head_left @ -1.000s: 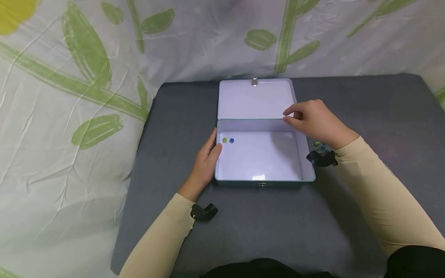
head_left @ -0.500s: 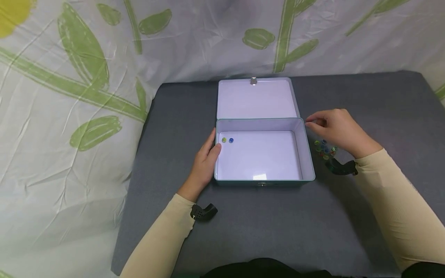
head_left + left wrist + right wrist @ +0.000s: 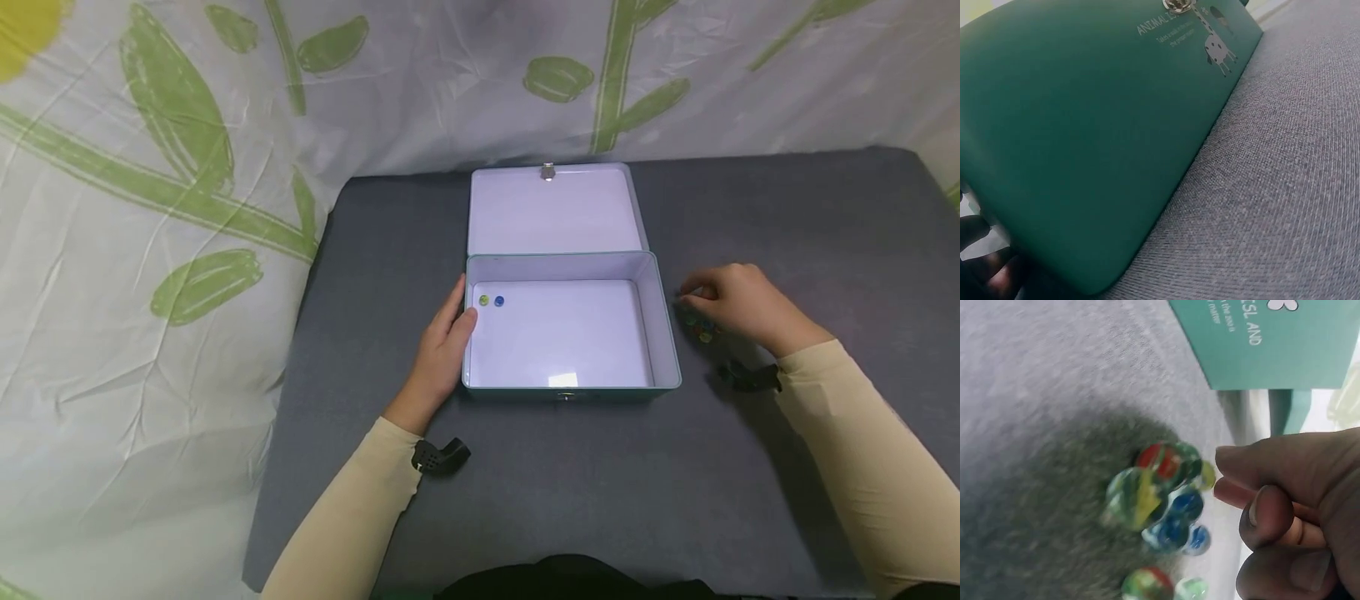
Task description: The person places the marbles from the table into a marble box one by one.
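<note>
A green tin box with a white inside stands with its lid folded back. On its floor, near the far left corner, a yellow-green marble and a blue marble lie side by side. My left hand holds the left wall, thumb at the rim and fingers along the outside. To the right of the box, my right hand hovers over several glass marbles, partly covering them in the head view. Its thumb and forefinger are bent towards each other beside the cluster, with no marble visible between them.
The grey cloth-covered table extends around the box. Behind and to the left hangs a pale curtain printed with green leaves. Black wrist cameras sit on both sleeves.
My right hand has travelled from above the box's right far corner out to the right and down to the loose marbles. The left hand has stayed on the box.
</note>
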A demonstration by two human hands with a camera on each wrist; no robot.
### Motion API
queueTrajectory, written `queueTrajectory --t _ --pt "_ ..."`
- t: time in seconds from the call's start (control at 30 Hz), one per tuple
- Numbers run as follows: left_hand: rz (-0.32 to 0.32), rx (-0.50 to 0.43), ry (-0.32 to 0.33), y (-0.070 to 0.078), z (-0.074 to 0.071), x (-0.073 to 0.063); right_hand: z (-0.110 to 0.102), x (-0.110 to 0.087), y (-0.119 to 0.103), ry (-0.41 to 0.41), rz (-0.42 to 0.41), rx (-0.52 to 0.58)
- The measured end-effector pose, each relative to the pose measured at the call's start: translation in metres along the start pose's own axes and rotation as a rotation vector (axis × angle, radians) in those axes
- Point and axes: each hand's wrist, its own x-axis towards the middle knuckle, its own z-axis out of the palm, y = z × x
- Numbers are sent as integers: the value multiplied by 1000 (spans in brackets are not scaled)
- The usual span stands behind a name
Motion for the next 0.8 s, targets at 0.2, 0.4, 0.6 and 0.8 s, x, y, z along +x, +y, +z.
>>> queueTrajectory --t 0.2,0.4,0.6,0.8 --pt "15 -1 7 0 -1 0 2 -4 4 -28 14 -11" --pt "5 -8 9 0 -1 -1 5 -6 5 -38 25 -12" --pt "5 -8 6 -1 0 0 3 -6 4 -14 17 -12" --pt "-7 -1 8 0 0 0 -6 -5 -7 6 30 -7"
